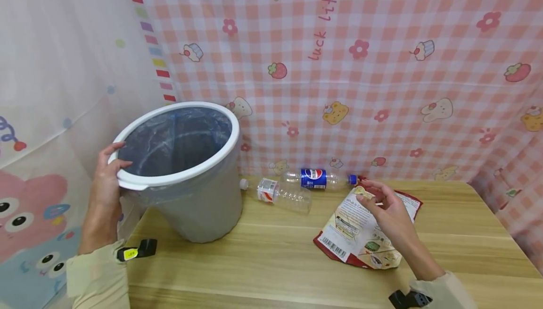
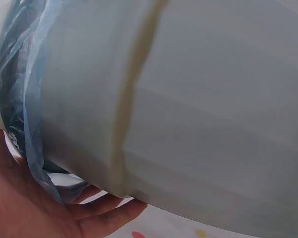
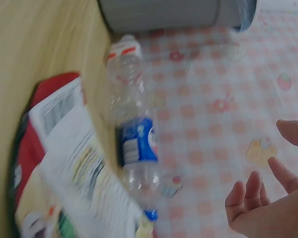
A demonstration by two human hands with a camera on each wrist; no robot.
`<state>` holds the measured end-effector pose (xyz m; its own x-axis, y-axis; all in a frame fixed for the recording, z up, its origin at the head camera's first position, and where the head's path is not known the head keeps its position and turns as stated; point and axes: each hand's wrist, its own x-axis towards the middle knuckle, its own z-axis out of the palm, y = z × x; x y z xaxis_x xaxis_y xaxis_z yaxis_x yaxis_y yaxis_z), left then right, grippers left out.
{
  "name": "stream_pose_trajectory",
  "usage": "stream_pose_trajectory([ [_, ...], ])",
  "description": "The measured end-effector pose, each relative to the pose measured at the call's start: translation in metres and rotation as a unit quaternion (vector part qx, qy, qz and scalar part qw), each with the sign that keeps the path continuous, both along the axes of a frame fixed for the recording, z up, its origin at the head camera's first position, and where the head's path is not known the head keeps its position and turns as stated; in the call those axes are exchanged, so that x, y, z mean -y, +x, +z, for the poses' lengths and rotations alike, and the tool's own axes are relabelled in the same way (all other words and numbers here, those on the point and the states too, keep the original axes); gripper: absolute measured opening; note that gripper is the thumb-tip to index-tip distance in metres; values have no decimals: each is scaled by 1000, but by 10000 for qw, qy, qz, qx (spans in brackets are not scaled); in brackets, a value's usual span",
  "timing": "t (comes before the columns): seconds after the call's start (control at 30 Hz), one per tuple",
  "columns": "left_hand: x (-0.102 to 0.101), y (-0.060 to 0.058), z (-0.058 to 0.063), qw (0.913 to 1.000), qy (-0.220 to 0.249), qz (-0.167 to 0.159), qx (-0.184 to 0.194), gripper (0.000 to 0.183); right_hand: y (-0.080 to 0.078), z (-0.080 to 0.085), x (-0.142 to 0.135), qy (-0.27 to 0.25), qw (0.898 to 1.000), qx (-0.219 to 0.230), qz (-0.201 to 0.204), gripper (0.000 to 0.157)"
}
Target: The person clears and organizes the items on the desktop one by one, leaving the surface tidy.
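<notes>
Item: round grey plastic bin (image 1: pixel 212 210) with white rim (image 1: pixel 203 169) and translucent bluish liner (image 1: pixel 144 151), on the pale wood-grain tabletop (image 1: pixel 263 262); left hand (image 1: pixel 108 174), grip clasping the rim.
Item: red-edged printed snack bag (image 1: pixel 354 233), lying right of it; right hand (image 1: pixel 390 212) over it, grip loosely spread, contact uncertain from here.
Items: clear plastic bottles, red-and-white-labelled (image 1: pixel 294 198) and blue-labelled (image 1: pixel 314 179), lying behind.

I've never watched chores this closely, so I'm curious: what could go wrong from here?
The bin stands near the table's left end, so a hard pull by the left hand on its rim might tip it.

The liner hangs loose below the rim by that hand, so it could snag.

The Pepsi bottle lies on its side, cap close to the bag, so the right hand might knock it rolling.
</notes>
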<state>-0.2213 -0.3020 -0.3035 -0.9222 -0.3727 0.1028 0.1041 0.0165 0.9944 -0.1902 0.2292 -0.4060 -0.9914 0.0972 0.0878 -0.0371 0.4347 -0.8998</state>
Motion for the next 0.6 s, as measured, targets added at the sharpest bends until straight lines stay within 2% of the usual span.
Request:
stream_pose_trajectory([
  [0.17,0,0,1,10000,-43,24,38,43,6,-18,-20,6,9994,-126,-331,50],
  [0.27,-1,0,1,9999,-92,27,79,43,10,-28,-33,14,9990,-36,-438,51],
  [0.43,-1,1,1,9998,-121,35,130,44,20,-45,-52,225,9964,542,-619,59],
  [0.6,-1,1,1,9999,-41,43,142,42,26,-59,-68,270,9919,1068,-633,66],
])
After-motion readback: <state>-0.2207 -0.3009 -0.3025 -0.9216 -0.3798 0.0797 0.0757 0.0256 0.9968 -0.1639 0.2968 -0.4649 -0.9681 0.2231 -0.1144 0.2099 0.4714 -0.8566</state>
